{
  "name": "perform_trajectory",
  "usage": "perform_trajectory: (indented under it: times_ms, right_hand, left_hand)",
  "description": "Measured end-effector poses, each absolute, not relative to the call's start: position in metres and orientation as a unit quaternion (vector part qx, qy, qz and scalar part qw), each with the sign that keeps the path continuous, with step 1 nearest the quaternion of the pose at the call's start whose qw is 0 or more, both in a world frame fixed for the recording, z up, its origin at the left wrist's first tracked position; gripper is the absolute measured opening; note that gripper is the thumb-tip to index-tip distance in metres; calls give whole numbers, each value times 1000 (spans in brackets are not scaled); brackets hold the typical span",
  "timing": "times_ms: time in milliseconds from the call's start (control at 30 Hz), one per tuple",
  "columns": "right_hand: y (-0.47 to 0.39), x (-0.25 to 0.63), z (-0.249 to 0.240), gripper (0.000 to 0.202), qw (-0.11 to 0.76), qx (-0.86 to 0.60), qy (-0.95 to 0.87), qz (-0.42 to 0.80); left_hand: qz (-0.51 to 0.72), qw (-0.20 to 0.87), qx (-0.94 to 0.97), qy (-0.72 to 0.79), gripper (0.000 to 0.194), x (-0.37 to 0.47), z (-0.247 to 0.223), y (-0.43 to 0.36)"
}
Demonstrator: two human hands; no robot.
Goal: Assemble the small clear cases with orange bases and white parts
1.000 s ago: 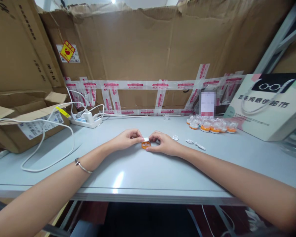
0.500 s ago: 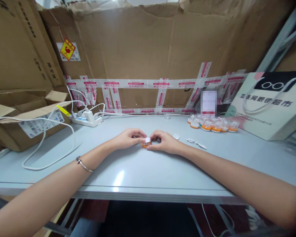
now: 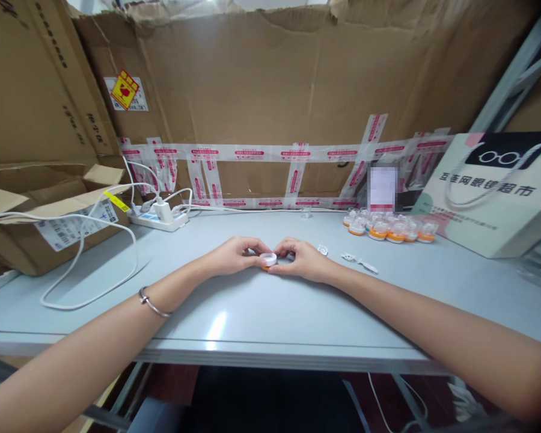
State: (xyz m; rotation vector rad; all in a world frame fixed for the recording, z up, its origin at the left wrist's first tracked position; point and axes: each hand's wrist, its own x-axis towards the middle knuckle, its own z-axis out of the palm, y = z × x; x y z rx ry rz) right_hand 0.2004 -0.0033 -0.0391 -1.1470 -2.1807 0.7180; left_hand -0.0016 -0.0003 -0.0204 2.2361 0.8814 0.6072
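Small white-topped orange cap at frame centre, flat on desk, pinched between fingers of left hand and right hand, equally near.

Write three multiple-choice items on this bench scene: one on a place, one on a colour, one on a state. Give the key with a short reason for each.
1. Where does the cluster of small orange-based pieces stand?
A. On the table, in front of the white paper bag
B. Inside the open cardboard box
C. On the power strip

2. What colour is the top of the small round piece between the hands?
A. Black
B. White
C. Green

3. How are the hands placed?
A. Both lifted high above the table
B. Only one touches the piece
C. The left hand and right hand both pinch the piece low at the tabletop

Key: 1 A, the cluster sits on the grey surface beside the bag. 2 B, its top shows white, with a trace of orange beneath. 3 C, fingertips of both hands meet at the piece.
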Motion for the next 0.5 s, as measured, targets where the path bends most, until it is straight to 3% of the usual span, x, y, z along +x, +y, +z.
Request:
perform_trajectory:
  times_ms: [500]
  right_hand:
    - [-3,202,-36,31,264,-412,-835,253]
  left_hand:
    - [225,239,885,331,29,-3,-20,-3]
